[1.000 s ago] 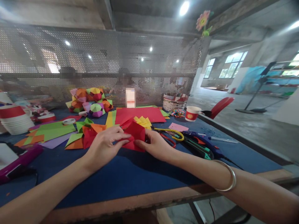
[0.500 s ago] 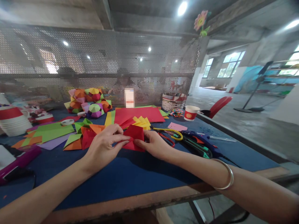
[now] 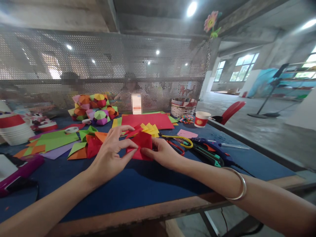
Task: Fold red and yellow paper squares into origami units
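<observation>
A folded piece of red paper (image 3: 144,141) is held up just above the blue table, between my two hands. My right hand (image 3: 164,152) grips its right edge, the thumb pressed on the front face. At its left side, my left hand (image 3: 112,149) pinches the paper with thumb and index fingertip, while the other fingers arch above. Behind the paper lie small folded yellow papers (image 3: 151,129) and a flat stack topped by a red sheet (image 3: 160,121). Folded orange and red pieces (image 3: 95,144) lie left of my left hand.
Yellow-handled scissors (image 3: 182,141), a green-black cutter (image 3: 209,156) and a blue glue gun (image 3: 217,148) lie on the right. A paper cup (image 3: 201,119) and basket (image 3: 184,107) stand behind. Paper balls (image 3: 100,117) sit back left; a purple tool (image 3: 22,174) lies at left.
The fingers of my left hand have shifted slightly right and spread more, thumb and index moving along the red paper. My right hand stays almost in place.
</observation>
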Tool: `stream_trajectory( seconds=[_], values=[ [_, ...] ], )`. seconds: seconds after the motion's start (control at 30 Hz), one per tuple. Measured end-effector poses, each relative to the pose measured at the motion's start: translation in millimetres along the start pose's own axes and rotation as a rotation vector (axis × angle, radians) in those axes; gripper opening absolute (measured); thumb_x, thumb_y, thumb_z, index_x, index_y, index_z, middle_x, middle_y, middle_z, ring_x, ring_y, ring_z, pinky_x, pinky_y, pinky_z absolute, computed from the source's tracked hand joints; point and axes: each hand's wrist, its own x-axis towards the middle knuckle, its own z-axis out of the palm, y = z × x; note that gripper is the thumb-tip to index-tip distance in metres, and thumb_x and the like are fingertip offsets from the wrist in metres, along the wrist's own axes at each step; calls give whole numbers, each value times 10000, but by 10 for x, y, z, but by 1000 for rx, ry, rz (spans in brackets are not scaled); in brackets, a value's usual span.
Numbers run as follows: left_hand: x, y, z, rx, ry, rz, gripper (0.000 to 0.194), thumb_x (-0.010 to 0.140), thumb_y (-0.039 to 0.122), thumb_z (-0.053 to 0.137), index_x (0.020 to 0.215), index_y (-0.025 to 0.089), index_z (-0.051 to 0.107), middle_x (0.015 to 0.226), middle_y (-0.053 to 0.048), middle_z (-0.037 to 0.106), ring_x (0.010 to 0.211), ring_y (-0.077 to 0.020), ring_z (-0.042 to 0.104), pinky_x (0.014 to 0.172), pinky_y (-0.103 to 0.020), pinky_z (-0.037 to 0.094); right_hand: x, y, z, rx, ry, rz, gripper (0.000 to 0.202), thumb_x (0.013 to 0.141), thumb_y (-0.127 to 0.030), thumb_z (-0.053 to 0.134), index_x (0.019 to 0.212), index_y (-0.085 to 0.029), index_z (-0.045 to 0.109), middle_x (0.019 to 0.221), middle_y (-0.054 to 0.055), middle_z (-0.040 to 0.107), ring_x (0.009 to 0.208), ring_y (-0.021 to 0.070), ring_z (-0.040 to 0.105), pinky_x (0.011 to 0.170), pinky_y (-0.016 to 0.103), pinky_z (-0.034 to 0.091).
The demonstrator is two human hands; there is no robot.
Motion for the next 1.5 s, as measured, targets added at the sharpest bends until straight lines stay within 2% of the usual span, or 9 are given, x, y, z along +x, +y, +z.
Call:
stream_trajectory(
  seconds=[0.13,0.23,0.33,0.4,0.5,0.67,0.9,1.2,1.5],
  values=[
    [3,-86,46,-177,-95,-162,143,938,325,644,872,245,743,1274,-91,668,1212,-280,653,982,-421,570,1,9,1,28,-18,37,108,847,-275,635,793,-181,640,722,-14,620,697,142,521,623,246,415],
    [6,-123,74,-257,-182,-245,195,954,384,607,879,229,698,989,-48,756,937,-224,722,837,-341,594,1,30,0,20,-9,86,131,838,-296,653,791,-175,636,729,-15,611,697,141,512,645,253,415],
    [9,-103,76,-252,-229,-268,204,955,380,584,856,224,670,797,8,726,733,-182,683,687,-281,555,4,46,2,32,-25,117,147,822,-306,680,796,-167,638,801,7,658,753,159,546,695,267,440],
    [11,-82,64,-248,-233,-253,181,937,364,601,857,226,686,798,11,738,728,-185,689,683,-282,551,7,45,5,55,-33,119,136,824,-295,679,810,-163,649,826,14,678,773,167,563,717,273,450],
    [10,-74,46,-302,-220,-239,136,892,340,661,956,233,714,937,-9,787,872,-214,746,810,-313,595,10,26,6,90,-22,115,112,838,-267,666,857,-158,683,825,10,697,766,167,584,722,270,458],
    [-9,-105,56,-292,-221,-218,250,869,257,648,1107,227,718,1127,-61,797,1083,-259,751,965,-380,600,11,4,-7,143,-4,126,130,829,-242,678,918,-162,727,878,15,746,801,185,637,748,280,500],
    [-15,-117,74,-167,-124,-152,200,931,284,648,1067,226,782,1008,-56,805,925,-233,760,885,-371,614,21,38,-14,47,-34,40,164,860,-237,633,959,-170,745,928,25,758,897,210,659,797,297,510],
    [-12,-128,76,-150,-83,-70,190,963,257,623,983,232,811,808,-18,708,729,-167,685,679,-279,566,-3,33,-2,-159,-24,26,102,867,-201,614,882,-168,709,848,17,721,780,175,612,726,279,468],
    [-16,-114,74,-145,-49,-53,186,949,238,640,950,220,825,810,-20,694,733,-153,674,668,-253,522,-18,8,12,-168,-16,0,99,866,-178,619,942,-173,682,895,29,727,830,187,637,800,303,499]
  ],
)
